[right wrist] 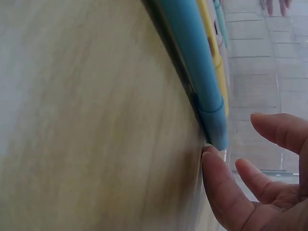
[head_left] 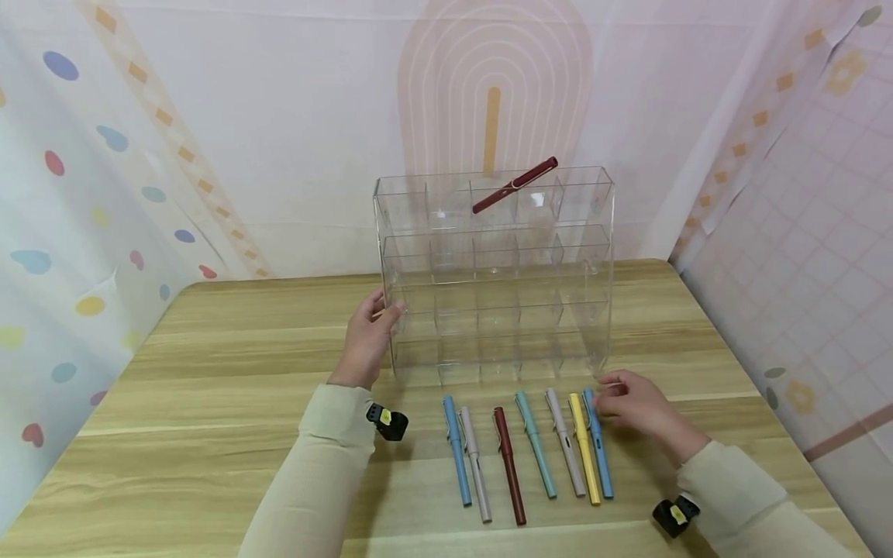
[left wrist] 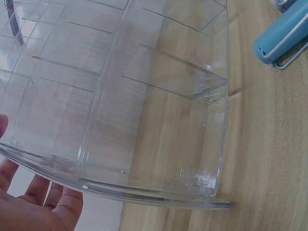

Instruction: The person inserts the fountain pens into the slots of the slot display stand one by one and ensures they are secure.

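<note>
A clear acrylic organizer (head_left: 497, 294), divided into rows of small compartments, stands upright. My left hand (head_left: 366, 337) holds its left side panel, with the thumb at the front and the fingers outside in the left wrist view. Close to the clip end of the rightmost blue pen (head_left: 598, 446) is my right hand (head_left: 638, 404); its fingers are slightly bent, with a gap between thumb and fingers in the right wrist view. A dark red pen (head_left: 515, 186) rests slantwise across the organizer's top compartments.
Before the organizer lies a row of pens: another blue pen (head_left: 457, 453), a lilac pen (head_left: 476, 465), a dark red pen (head_left: 509, 465), a teal pen (head_left: 536, 443), a second lilac pen (head_left: 566, 443) and a yellow pen (head_left: 584, 449). Patterned curtains (head_left: 307, 139) enclose the wooden table (head_left: 230, 372).
</note>
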A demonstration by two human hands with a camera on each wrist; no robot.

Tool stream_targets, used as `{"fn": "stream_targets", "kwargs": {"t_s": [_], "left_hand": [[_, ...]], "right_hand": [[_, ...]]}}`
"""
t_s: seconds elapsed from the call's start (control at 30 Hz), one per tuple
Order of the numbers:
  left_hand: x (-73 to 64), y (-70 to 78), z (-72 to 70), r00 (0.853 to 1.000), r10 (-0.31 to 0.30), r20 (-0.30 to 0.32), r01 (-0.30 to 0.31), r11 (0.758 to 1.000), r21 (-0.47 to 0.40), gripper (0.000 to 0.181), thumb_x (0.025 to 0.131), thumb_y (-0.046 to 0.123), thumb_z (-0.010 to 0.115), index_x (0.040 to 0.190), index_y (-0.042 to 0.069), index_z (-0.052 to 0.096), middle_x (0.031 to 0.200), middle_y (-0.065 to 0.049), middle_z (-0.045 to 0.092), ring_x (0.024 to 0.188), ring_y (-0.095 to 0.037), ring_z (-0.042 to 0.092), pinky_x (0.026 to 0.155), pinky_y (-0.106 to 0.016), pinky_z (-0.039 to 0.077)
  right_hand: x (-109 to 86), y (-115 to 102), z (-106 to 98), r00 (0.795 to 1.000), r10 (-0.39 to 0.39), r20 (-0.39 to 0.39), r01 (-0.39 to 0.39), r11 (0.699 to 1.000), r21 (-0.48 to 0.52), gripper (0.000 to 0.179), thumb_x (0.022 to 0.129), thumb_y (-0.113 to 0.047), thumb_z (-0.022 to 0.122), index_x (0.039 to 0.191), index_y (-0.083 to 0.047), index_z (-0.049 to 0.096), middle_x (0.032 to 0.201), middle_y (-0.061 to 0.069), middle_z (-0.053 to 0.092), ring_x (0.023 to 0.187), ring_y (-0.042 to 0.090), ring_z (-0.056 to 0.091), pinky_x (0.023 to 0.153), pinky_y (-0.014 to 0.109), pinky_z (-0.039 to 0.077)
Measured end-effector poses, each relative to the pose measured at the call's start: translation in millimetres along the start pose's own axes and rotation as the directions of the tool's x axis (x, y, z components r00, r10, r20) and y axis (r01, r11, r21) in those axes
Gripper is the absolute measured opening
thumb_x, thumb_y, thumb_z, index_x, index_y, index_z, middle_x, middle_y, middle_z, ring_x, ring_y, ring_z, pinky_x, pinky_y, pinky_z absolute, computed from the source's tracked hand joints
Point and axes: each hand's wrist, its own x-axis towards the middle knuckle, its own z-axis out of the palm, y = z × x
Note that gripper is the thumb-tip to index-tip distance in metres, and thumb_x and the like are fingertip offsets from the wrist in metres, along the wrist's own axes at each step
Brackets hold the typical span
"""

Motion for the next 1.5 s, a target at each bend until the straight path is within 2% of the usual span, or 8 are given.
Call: {"fn": "stream_targets", "kwargs": {"t_s": [0.23,0.47,0.73,0.9,1.07,1.3,1.5], "left_hand": [[0.6,-0.6,-0.8,1.000,0.008,0.000,-0.008,1.000,-0.009,0.051,0.100,0.021,0.051,0.149,0.015,0.037,0.139,-0.015,0.042,0.124,-0.028,0.043,0.102,-0.044,0.037],[0.9,-1.8,-1.8,1.000,0.008,0.002,-0.008,1.000,-0.006,0.051,0.101,0.021,0.050,0.150,0.016,0.035,0.141,-0.015,0.042,0.123,-0.027,0.043,0.102,-0.044,0.038],[-0.3,-2.5,-1.9,1.000,0.020,-0.005,-0.020,1.000,0.002,0.050,0.100,0.021,0.051,0.149,0.016,0.037,0.138,-0.013,0.044,0.120,-0.026,0.044,0.096,-0.040,0.039],[0.5,-2.5,-2.0,1.000,0.020,-0.001,-0.020,1.000,-0.007,0.050,0.101,0.020,0.051,0.149,0.016,0.037,0.140,-0.015,0.043,0.121,-0.027,0.043,0.101,-0.044,0.038],[1.7,-3.1,-1.6,1.000,0.021,0.001,-0.021,1.000,-0.018,0.050,0.101,0.019,0.050,0.149,0.014,0.037,0.140,-0.016,0.043,0.121,-0.028,0.043,0.103,-0.046,0.037],[2.7,-3.6,-0.5,1.000,0.026,-0.005,-0.026,1.000,-0.010,0.049,0.100,0.018,0.051,0.147,0.013,0.039,0.138,-0.015,0.045,0.119,-0.027,0.045,0.099,-0.042,0.039],[3.7,-4.1,-0.1,0.999,0.032,-0.002,-0.032,0.999,-0.007,0.049,0.100,0.018,0.051,0.147,0.011,0.038,0.137,-0.016,0.045,0.119,-0.027,0.045,0.096,-0.041,0.039]], "right_hand": [[4.7,-1.2,3.3,0.999,0.026,0.024,-0.025,0.999,-0.048,0.054,0.086,-0.009,0.066,0.131,0.013,0.045,0.113,0.026,0.056,0.088,0.023,0.062,0.070,0.038,0.054],[7.4,-3.8,7.7,0.999,0.011,0.032,-0.007,0.994,-0.111,0.054,0.083,-0.005,0.069,0.129,0.014,0.047,0.099,0.018,0.056,0.078,0.019,0.056,0.063,0.033,0.051],[9.9,-8.6,11.9,1.000,-0.018,0.021,0.023,0.968,-0.250,0.050,0.082,-0.004,0.068,0.125,0.014,0.051,0.091,0.014,0.057,0.071,0.018,0.055,0.057,0.030,0.051],[9.5,-11.9,13.6,1.000,-0.026,0.014,0.029,0.956,-0.292,0.046,0.081,-0.004,0.068,0.121,0.014,0.054,0.088,0.014,0.057,0.067,0.018,0.056,0.055,0.030,0.051],[9.6,-12.2,14.2,1.000,-0.019,0.008,0.020,0.957,-0.288,0.042,0.081,-0.004,0.068,0.118,0.013,0.055,0.088,0.014,0.057,0.067,0.018,0.057,0.056,0.030,0.051],[10.0,-8.8,10.9,1.000,0.010,0.000,-0.010,0.972,-0.233,0.042,0.081,-0.006,0.068,0.117,0.011,0.054,0.096,0.019,0.059,0.074,0.021,0.058,0.060,0.032,0.053],[7.6,-6.6,2.8,1.000,-0.014,-0.020,0.011,0.985,-0.171,0.042,0.079,-0.006,0.063,0.116,0.012,0.054,0.098,0.021,0.063,0.074,0.020,0.060,0.061,0.034,0.054]]}}
